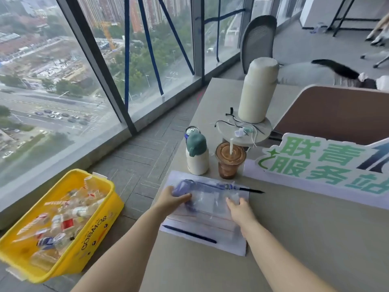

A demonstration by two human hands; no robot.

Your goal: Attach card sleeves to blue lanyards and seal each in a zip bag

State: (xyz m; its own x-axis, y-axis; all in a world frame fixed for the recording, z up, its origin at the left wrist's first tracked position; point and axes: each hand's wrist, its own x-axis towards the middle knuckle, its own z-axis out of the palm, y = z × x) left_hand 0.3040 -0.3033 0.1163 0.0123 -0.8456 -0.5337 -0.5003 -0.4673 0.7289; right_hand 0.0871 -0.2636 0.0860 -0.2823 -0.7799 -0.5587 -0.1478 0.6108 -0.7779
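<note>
A glass wall [63, 91] with dark slanted frames fills the far left, well beyond our hands. The pale, matt tabletop [294, 239] lies under and to the right of them. Right of our right hand [237, 209] a flat cut-out sign [315, 165] with green characters lies along the tabletop. Left of our left hand [172, 199], down on the floor, a glossy yellow plastic bin [101, 226] holds a heap of clear packets.

Beyond the hands a tall cream cylinder [257, 91] stands on a round base [227, 131] strewn with thin cords. Under both hands lies a white paper sheet [210, 241], and on it the clear, crinkled zip bag [210, 205].

Just past the sheet, crowding its far edge, stand a white bottle [197, 161] with a rounded green cap and a clear plastic cup [229, 163] of brown drink with a white straw. One dark pen [189, 234] lies on the sheet's near edge and another [251, 190] at its far right corner.

The blue lanyard [183, 186] sits bunched at the bag's left end, its strap and metal clip [227, 186] running right.

Our left hand rests on that bunched end, fingers fairly straight. Our right hand touches the bag's right edge, and we cannot tell whether it pinches. The card sleeve is too blurred to pick out.
</note>
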